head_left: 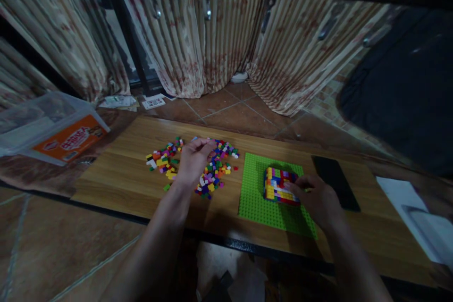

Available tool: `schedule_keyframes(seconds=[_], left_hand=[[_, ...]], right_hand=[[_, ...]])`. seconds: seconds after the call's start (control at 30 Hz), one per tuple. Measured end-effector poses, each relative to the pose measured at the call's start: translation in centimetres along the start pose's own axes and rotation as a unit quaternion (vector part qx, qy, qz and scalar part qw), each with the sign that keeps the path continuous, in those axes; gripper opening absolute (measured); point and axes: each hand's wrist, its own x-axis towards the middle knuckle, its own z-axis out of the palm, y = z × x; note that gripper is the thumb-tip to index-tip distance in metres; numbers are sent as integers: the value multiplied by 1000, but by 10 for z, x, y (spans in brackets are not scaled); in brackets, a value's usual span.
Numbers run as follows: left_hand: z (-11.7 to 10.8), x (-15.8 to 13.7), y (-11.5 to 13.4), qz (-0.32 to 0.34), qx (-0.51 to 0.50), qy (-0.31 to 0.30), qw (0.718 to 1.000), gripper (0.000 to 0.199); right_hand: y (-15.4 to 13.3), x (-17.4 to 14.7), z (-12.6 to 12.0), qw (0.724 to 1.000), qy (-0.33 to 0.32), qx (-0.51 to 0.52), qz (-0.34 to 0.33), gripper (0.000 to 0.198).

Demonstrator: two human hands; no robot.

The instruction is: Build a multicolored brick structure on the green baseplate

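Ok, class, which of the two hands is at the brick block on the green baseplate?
The right hand, at the multicoloured brick block on the green baseplate; the left hand is instead at the scattered loose bricks.

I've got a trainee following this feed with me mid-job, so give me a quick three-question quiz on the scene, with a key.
1. Multiple choice: which thing is the right hand at?
A) the striped curtains
B) the brick build
C) the plastic box with the orange label
2. True or false: the left hand is over the white papers.
3. Fill in: as pictured, the dark flat slab lies to the ____ of the green baseplate.

Key:
1. B
2. False; it is over the loose bricks.
3. right
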Motion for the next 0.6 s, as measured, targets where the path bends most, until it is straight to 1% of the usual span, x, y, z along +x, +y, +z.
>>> schedule_keyframes(seconds=[0.1,0.17,0.2,0.3,0.4,0.43,0.5,0.6], left_hand=[[-4,0,2,-3,-7,7,1000,18],[-6,0,3,-5,-5,5,1000,18],[-6,0,3,-7,-3,3,1000,19],[-8,0,4,-12,-4,6,1000,18],[-10,0,4,-12,-10,6,1000,18],[-10,0,3,-12,-12,4,1000,19],[-11,-1,3,-12,-15,2,1000,21],[-12,-1,2,-8,-18,-2,1000,20]], right_hand=[[-8,-4,-2,999,40,-1,-10,44],[-21,-9,0,995,75,33,-48,37],[-30,-12,3,992,80,65,-77,32],[-60,-23,19,976,47,131,-168,22],[-88,-33,42,961,-40,120,-246,19],[-96,-35,50,956,-55,116,-265,21],[-107,-37,66,951,-79,97,-282,23],[-116,-35,85,951,-78,72,-289,26]])
